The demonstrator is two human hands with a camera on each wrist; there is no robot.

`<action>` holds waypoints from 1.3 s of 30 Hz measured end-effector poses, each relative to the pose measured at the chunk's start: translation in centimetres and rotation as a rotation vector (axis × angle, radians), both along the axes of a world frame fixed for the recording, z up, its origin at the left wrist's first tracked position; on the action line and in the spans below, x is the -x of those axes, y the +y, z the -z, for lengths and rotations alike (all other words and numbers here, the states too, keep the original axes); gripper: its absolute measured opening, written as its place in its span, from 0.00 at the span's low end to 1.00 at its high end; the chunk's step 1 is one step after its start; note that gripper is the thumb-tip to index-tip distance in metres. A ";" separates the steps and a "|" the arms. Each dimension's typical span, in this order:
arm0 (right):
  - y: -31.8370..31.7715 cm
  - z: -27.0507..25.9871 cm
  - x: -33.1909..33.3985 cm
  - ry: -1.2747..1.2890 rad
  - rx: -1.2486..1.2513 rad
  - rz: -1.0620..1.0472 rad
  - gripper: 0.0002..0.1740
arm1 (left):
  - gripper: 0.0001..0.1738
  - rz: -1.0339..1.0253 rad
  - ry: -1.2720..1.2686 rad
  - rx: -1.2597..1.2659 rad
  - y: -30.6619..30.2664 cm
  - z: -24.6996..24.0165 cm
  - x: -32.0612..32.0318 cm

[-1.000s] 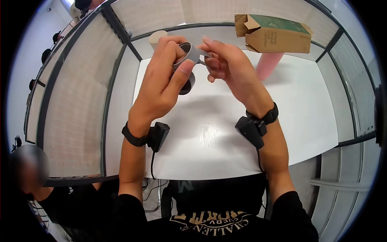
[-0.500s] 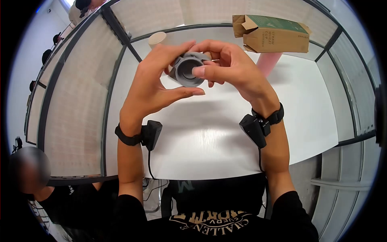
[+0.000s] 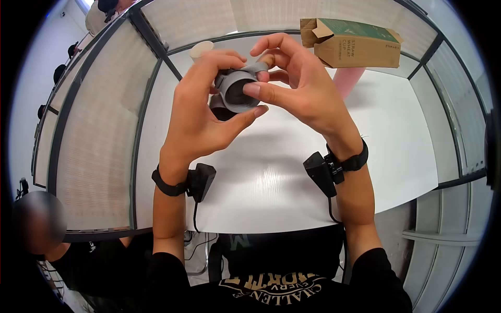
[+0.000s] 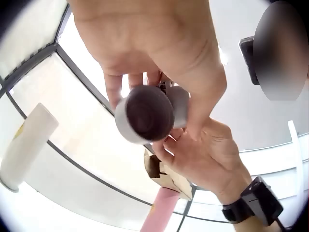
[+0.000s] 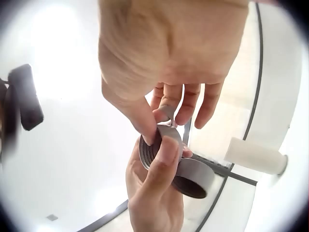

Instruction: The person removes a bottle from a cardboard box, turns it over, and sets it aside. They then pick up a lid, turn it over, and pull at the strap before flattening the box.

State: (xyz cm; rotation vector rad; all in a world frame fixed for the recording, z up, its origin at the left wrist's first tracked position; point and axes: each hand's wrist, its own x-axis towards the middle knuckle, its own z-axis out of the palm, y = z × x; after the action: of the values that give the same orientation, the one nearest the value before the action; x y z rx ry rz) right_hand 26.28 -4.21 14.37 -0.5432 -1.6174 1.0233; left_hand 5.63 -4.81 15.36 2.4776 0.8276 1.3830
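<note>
A grey lid-like part [image 3: 240, 93] with a round, ridged opening is held up between both hands above the table. The left hand [image 3: 195, 112] curls its fingers and thumb round it. The right hand [image 3: 308, 88] has its thumb at the rim of the opening, and its index finger pinches a small grey strap or tab [image 5: 165, 113] on the part. In the left wrist view a dark, hollow round end [image 4: 147, 115] faces the camera. A second grey ring or cap [image 5: 194, 177] hangs beside the threaded one in the right wrist view.
A cardboard box [image 3: 360, 51] rests at the back right on or against a pink cylinder [image 3: 347, 82]. A cream cylinder [image 3: 201, 49] stands at the back left. Partition panels [image 3: 99, 125] surround the white table [image 3: 261, 203], and a seated person is at the lower left.
The grey part has turned so that its round opening faces the head camera, then shifted slightly left. The right hand has moved its thumb onto the rim, and its outer fingers have lifted and spread.
</note>
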 end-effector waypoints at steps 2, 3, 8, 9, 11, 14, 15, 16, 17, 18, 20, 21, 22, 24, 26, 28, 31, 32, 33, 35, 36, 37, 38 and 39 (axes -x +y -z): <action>-0.1 0.1 0.1 0.003 -0.027 -0.009 0.26 | 0.33 -0.002 -0.072 0.014 -0.1 0.2 -0.1; -0.2 0.0 -0.1 0.005 -0.006 -0.015 0.25 | 0.33 -0.002 -0.051 0.052 -0.4 0.1 0.0; -0.4 -0.5 -0.4 -0.032 0.121 -0.058 0.21 | 0.35 0.019 0.054 0.022 -0.7 -0.2 0.5; -0.5 -0.4 -0.4 -0.027 0.140 -0.066 0.21 | 0.34 0.041 0.041 0.052 -0.6 -0.1 0.6; -0.4 -0.6 -0.6 -0.052 0.154 -0.070 0.20 | 0.34 0.089 0.015 0.106 -0.4 -0.1 0.6; -0.4 -0.6 -1.1 -0.124 0.169 -0.068 0.20 | 0.33 0.048 0.058 0.152 -0.6 -0.2 0.6; -0.3 -0.6 -1.3 -0.139 0.177 -0.064 0.21 | 0.33 0.019 0.056 0.126 -0.6 -0.1 0.3; 0.0 -0.7 -1.5 -0.156 0.183 -0.062 0.21 | 0.33 -0.012 0.053 0.096 -0.6 0.2 -0.1; 0.1 -0.6 -1.4 -0.170 0.140 -0.011 0.20 | 0.33 -0.041 0.052 0.069 -0.5 0.5 -0.4; 0.3 -0.3 -1.2 -0.182 0.100 0.043 0.19 | 0.33 -0.080 0.055 0.057 -0.4 0.7 -0.5; 0.6 0.6 -0.7 -0.178 -0.019 0.154 0.17 | 0.33 -0.154 0.066 0.036 -0.3 1.1 -0.8; 1.0 1.1 -0.3 -0.163 -0.102 0.209 0.16 | 0.34 -0.157 0.073 0.058 -0.3 1.2 -0.8; 1.2 1.3 -0.2 -0.148 -0.189 0.265 0.16 | 0.34 -0.159 0.080 0.077 -0.2 1.2 -0.8; 0.9 0.7 -0.6 -0.139 -0.057 0.197 0.14 | 0.34 -0.101 0.091 0.141 -0.1 1.0 -0.6; 0.7 0.7 -0.8 -0.132 0.006 0.161 0.13 | 0.35 0.015 0.097 0.240 -0.3 0.3 0.1; 0.9 0.7 -0.8 -0.128 -0.011 0.162 0.13 | 0.35 0.078 0.026 0.478 -0.2 0.2 0.9; 0.3 0.2 -0.5 -0.135 0.064 0.135 0.12 | 0.35 0.155 0.002 0.622 0.3 -0.1 1.4; 0.3 0.1 -0.5 -0.156 0.073 0.120 0.13 | 0.35 0.171 0.008 0.643 0.6 0.0 1.6; 0.2 0.1 -0.6 -0.177 0.082 0.105 0.14 | 0.36 0.188 0.014 0.665 0.7 0.1 1.8; 0.2 -0.3 -0.7 -0.169 0.081 0.063 0.17 | 0.36 0.163 0.036 0.583 0.8 0.1 2.0; 0.0 -0.4 -0.6 -0.137 0.075 0.033 0.19 | 0.37 0.149 0.047 0.542 0.9 0.1 2.2; -0.1 -0.4 -0.5 -0.104 0.071 0.002 0.21 | 0.37 0.148 0.008 0.548 0.8 0.0 2.2; -0.1 -0.4 -0.5 -0.077 0.086 -0.036 0.24 | 0.37 0.147 -0.030 0.556 0.7 -0.1 2.1; 0.0 -0.4 -0.7 -0.052 0.102 -0.073 0.26 | 0.37 0.147 -0.069 0.565 0.6 -0.2 2.0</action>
State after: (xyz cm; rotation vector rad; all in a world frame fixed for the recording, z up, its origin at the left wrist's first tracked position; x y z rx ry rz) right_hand 26.98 -4.25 14.78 -0.5866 -1.6474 1.1592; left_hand 3.62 -4.17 15.57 1.9997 0.8563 1.0026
